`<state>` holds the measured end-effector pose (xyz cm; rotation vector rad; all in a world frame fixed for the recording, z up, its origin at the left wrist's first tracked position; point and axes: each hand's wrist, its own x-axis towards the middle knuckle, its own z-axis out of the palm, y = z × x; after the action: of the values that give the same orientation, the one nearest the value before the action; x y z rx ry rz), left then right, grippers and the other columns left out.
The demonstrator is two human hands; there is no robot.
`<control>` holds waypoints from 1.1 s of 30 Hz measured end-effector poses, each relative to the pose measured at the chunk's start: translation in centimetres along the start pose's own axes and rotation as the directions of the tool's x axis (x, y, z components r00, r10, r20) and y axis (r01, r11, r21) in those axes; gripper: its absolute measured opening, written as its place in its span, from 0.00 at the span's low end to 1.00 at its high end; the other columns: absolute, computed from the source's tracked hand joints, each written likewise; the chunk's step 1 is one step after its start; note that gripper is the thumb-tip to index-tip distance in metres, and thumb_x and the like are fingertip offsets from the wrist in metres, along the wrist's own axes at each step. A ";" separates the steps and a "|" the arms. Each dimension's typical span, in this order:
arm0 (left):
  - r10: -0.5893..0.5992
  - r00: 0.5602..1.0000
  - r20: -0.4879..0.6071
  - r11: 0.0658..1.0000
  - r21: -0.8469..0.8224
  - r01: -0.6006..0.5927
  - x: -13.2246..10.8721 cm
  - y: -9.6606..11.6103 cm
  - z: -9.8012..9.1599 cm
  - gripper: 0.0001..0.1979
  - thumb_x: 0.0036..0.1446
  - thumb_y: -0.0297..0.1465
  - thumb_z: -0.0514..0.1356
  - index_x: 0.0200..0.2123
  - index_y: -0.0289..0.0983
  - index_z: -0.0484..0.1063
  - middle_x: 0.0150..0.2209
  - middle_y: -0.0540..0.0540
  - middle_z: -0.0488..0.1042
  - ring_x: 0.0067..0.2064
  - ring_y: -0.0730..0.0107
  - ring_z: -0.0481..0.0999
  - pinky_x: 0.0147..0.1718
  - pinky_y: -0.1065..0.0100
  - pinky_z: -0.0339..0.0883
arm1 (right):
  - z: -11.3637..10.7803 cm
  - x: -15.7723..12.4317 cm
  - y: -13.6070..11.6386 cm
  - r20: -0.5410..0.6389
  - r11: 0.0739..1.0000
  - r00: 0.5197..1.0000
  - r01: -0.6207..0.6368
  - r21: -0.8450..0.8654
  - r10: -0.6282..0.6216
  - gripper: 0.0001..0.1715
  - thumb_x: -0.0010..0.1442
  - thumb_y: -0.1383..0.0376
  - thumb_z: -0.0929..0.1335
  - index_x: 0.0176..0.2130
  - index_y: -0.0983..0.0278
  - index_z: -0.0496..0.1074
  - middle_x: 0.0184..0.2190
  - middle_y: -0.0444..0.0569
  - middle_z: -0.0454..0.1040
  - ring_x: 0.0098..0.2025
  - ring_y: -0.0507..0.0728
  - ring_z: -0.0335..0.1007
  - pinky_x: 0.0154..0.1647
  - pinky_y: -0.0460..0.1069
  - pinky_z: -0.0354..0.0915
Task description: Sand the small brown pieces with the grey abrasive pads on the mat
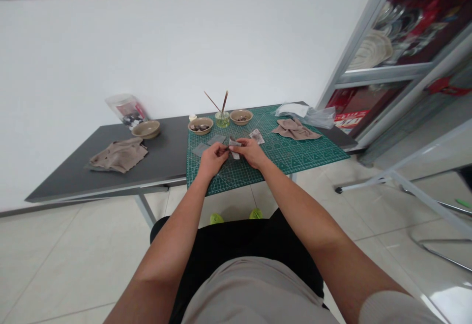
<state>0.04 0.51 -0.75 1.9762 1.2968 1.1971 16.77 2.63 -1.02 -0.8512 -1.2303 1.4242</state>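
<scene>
Above the green cutting mat (295, 154), both my hands hold a small pale grey-and-white piece of paper or cloth (235, 155) between them. My left hand (214, 159) pinches its left side, with fingers bunched together. My right hand (251, 152) grips the right side with thumb and fingers. Something dark shows near the fingertips, too small to make out. Grey flat squares (200, 149) lie just beyond my left hand. A whitish patterned square (257, 136) rests beyond my right hand.
Along the back stand a bowl of dark pieces (201, 126), a glass jar (222, 119) with two thin sticks, and another bowl (241, 117). Brown cloths (120, 155) lie left and right. A plastic bag (309, 115) sits far right; a third bowl (146, 129) is left.
</scene>
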 end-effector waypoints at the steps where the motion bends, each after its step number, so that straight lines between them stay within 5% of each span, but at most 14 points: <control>1: 0.003 1.000 0.008 1.000 -0.002 -0.003 0.0 0.0 0.0 0.05 0.54 0.33 0.60 0.31 0.38 0.72 0.25 0.53 0.71 0.27 0.73 0.67 0.29 0.71 0.61 | 0.1 0.0 0.0 -0.005 1.000 1.000 -0.002 -0.007 0.002 0.23 0.37 0.55 0.79 0.31 0.65 0.76 0.27 0.43 0.76 0.28 0.51 0.68 0.32 0.47 0.64; 5: 0.065 0.997 0.040 0.996 0.057 -0.067 0.0 -0.1 0.1 0.04 0.54 0.31 0.61 0.33 0.38 0.74 0.26 0.52 0.72 0.28 0.72 0.69 0.30 0.70 0.62 | 0.4 0.3 0.1 -0.132 1.000 0.991 0.011 -0.018 -0.013 0.24 0.38 0.52 0.79 0.29 0.64 0.72 0.25 0.42 0.74 0.26 0.52 0.67 0.29 0.49 0.66; 10: 0.080 0.992 -0.094 0.995 0.066 -0.074 0.2 -0.2 -0.1 0.05 0.52 0.30 0.63 0.34 0.38 0.76 0.32 0.48 0.75 0.32 0.70 0.72 0.34 0.68 0.67 | 0.3 0.6 0.4 -0.195 0.999 0.981 0.029 0.040 -0.020 0.27 0.39 0.50 0.78 0.33 0.63 0.71 0.27 0.44 0.74 0.29 0.53 0.70 0.30 0.49 0.68; 21: -0.060 0.995 -0.078 0.991 -0.125 0.050 0.3 -0.6 0.3 0.07 0.51 0.31 0.65 0.35 0.37 0.76 0.32 0.48 0.79 0.33 0.68 0.77 0.35 0.66 0.71 | -0.1 0.2 0.2 -0.017 0.999 1.000 0.018 0.037 -0.018 0.27 0.40 0.52 0.78 0.34 0.60 0.69 0.29 0.41 0.74 0.27 0.53 0.71 0.28 0.49 0.69; 33: 0.035 0.996 -0.087 0.991 0.130 -0.024 0.1 -0.1 0.1 0.03 0.51 0.28 0.64 0.26 0.38 0.78 0.29 0.48 0.76 0.33 0.67 0.73 0.37 0.66 0.66 | 0.3 0.4 0.4 0.040 0.999 0.999 0.005 -0.049 -0.003 0.25 0.39 0.52 0.79 0.31 0.64 0.72 0.24 0.43 0.74 0.25 0.53 0.69 0.27 0.49 0.68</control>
<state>0.09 0.61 -0.84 2.0594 1.4262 1.2567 16.30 3.01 -1.34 -0.8573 -1.3006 1.4190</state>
